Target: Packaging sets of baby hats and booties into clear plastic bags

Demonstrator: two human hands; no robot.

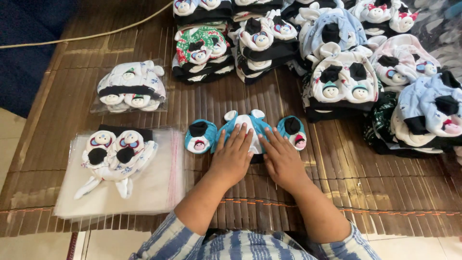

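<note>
Brown slatted bamboo mat (365, 192) covers the floor, w/ pale tile at the near edge and a dark blue cushion far left.

Both hands lie flat, palms down, on a teal baby set (246, 126) in the middle of the mat. Left hand (233, 154) and right hand (280, 158) sit side by side, nearly touching. Fingers are spread and straight, pressing, not gripping anything. The set runs left-to-right across the body: a folded teal and white piece w/ two white ears poking out past the fingertips, a teal mitten (200, 136) just left of the left hand, a matching teal mitten (292, 132) just right of the right hand. So the long axis is crosswise, the fingers point away along the short axis, and each hand is nearest its own side's mitten.

Containers: a stack of clear plastic bags (159, 188) lies left of the left hand, w/ a white baby set (115, 159) resting on top, not inside. Behind it, one sealed bag (131, 87) holds a white set already packed.

Far side and right: piles of unbagged sets (344, 79) in green, white, pale blue and pink, stacked close together, well apart from the hands. A cream cord (86, 36) crosses the far left corner.
</note>
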